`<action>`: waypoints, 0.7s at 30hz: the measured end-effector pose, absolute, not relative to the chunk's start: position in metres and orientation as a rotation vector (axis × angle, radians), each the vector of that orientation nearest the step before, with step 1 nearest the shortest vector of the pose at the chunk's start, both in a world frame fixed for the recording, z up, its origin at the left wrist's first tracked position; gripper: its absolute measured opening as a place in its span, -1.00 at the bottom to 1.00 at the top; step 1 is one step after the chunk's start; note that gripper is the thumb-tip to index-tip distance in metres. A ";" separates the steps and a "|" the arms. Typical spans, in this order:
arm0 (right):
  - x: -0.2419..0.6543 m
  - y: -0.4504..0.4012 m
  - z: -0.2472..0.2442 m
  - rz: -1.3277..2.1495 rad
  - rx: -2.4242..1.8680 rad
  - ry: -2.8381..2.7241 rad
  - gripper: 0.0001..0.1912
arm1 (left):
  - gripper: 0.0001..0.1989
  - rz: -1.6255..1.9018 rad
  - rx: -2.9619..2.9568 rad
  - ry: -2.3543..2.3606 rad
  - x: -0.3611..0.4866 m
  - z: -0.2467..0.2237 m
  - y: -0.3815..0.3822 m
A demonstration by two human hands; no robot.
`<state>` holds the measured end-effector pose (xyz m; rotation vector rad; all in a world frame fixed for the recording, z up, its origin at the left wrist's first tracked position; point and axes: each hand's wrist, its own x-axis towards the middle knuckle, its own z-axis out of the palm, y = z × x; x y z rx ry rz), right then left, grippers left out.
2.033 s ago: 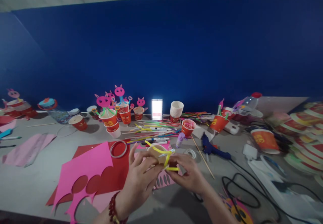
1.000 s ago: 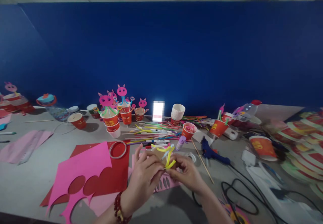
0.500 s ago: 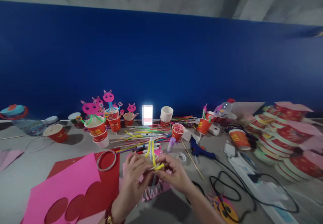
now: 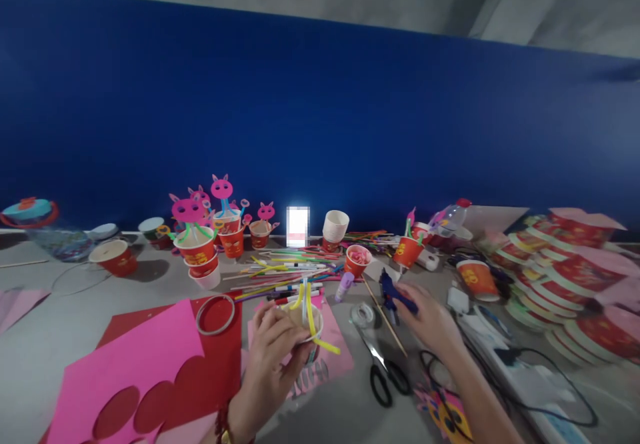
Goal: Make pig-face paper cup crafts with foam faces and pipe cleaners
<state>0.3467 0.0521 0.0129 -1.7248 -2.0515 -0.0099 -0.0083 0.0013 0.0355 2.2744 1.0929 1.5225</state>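
Note:
My left hand (image 4: pixel 275 347) is closed on the rim of a paper cup (image 4: pixel 318 327) near the table's front middle. A yellow pipe cleaner (image 4: pixel 327 346) sticks out over the cup's right side, and pale pipe cleaners (image 4: pixel 305 292) rise from inside it. Off to the right, my right hand (image 4: pixel 427 314) has its fingers around the handle of a blue glue gun (image 4: pixel 388 288). Under the cup lies pink paper (image 4: pixel 337 334) with cut strips along its lower edge. Black-handled scissors (image 4: pixel 383 367) rest between my two arms.
Pink and red sheets (image 4: pixel 135 351) lie at left, a ring (image 4: pixel 199 315) on them. Behind are several cups with pink animal faces (image 4: pixel 188 211) and a heap of pipe cleaners (image 4: pixel 280 271). A wooden stick (image 4: pixel 385 317), cables, a power strip (image 4: pixel 525 391) and stacked cups (image 4: pixel 580 277) are at right.
My right hand has left the yellow pipe cleaner, moved right and closed around the glue gun. My left hand stays at the cup. The scissors have come into sight.

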 end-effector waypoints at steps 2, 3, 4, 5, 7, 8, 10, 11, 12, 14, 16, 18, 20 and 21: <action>0.375 0.057 0.003 -0.123 -1.903 -2.120 -0.59 | -0.81 1.514 2.302 1.070 -0.010 0.033 0.001; 0.383 0.058 -0.002 -0.134 -1.946 -2.129 -0.57 | -0.80 1.507 2.325 1.059 -0.012 0.032 0.002; 0.388 0.058 -0.007 -0.133 -1.976 -2.147 -0.54 | -0.78 1.505 2.348 1.054 -0.013 0.030 0.003; 0.390 0.058 -0.011 -0.125 -1.997 -2.163 -0.50 | -0.77 1.504 2.375 1.047 -0.014 0.027 0.003; 0.388 0.060 -0.018 -0.115 -2.037 -2.183 -0.44 | -0.75 1.496 2.416 1.043 -0.015 0.023 0.006; 0.386 0.061 -0.021 -0.112 -2.053 -2.185 -0.42 | -0.75 1.497 2.430 1.040 -0.016 0.021 0.007; 0.384 0.065 -0.024 -0.103 -2.073 -2.180 -0.41 | -0.75 1.499 2.445 1.037 -0.016 0.018 0.008; 0.384 0.068 -0.024 -0.092 -2.073 -2.181 -0.42 | -0.75 1.508 2.451 1.031 -0.016 0.018 0.009; 0.385 0.071 -0.025 -0.075 -2.068 -2.184 -0.43 | -0.75 1.516 2.458 1.029 -0.016 0.017 0.009; 0.386 0.076 -0.025 -0.032 -2.048 -2.189 -0.47 | -0.75 1.535 2.477 1.031 -0.016 0.017 0.009; 0.388 0.079 -0.025 0.008 -2.020 -2.175 -0.54 | -0.76 1.552 2.491 1.034 -0.016 0.018 0.010; 0.388 0.081 -0.026 0.033 -1.988 -2.126 -0.62 | -0.76 1.559 2.491 1.036 -0.017 0.018 0.010; 0.389 0.082 -0.026 0.044 -1.944 -2.039 -0.66 | -0.78 1.569 2.486 1.040 -0.018 0.018 0.011; 0.389 0.083 -0.025 0.047 -1.916 -1.983 -0.68 | -0.79 1.567 2.482 1.051 -0.018 0.018 0.011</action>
